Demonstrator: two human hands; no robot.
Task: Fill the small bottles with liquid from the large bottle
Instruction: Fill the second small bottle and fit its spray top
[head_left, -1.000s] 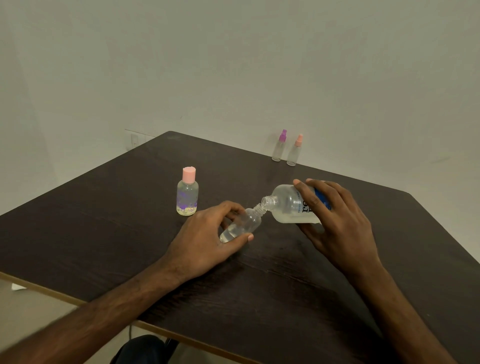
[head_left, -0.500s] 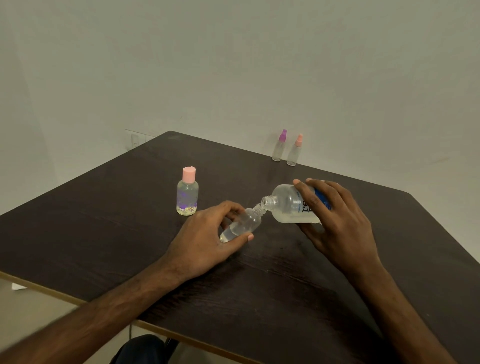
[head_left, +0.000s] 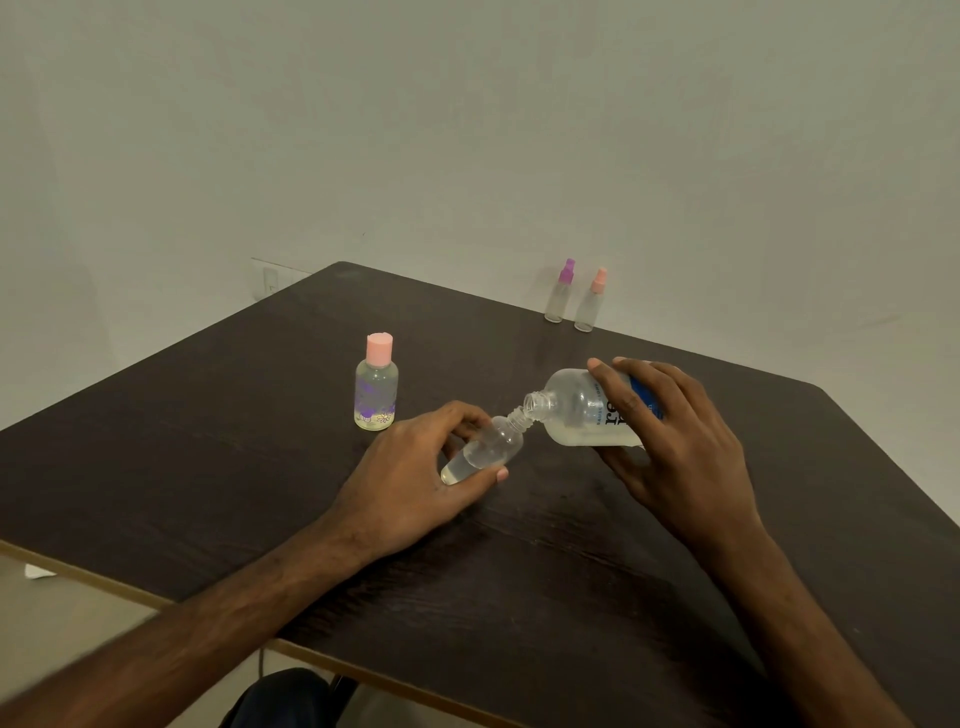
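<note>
My left hand (head_left: 415, 478) grips a small clear bottle (head_left: 485, 452), uncapped and tilted with its neck up to the right; some clear liquid lies in its lower end. My right hand (head_left: 670, 441) holds the large clear bottle (head_left: 582, 410) with a blue label almost on its side, its open mouth touching the small bottle's neck. Liquid pools along the large bottle's lower side. A small bottle with a pink cap (head_left: 376, 384) and purple print stands upright to the left, holding liquid.
Two slim spray bottles, one with a purple top (head_left: 560, 292) and one with a pink top (head_left: 590, 300), stand at the far edge of the dark wooden table (head_left: 208, 467) near the wall. The table's front edge runs below my forearms.
</note>
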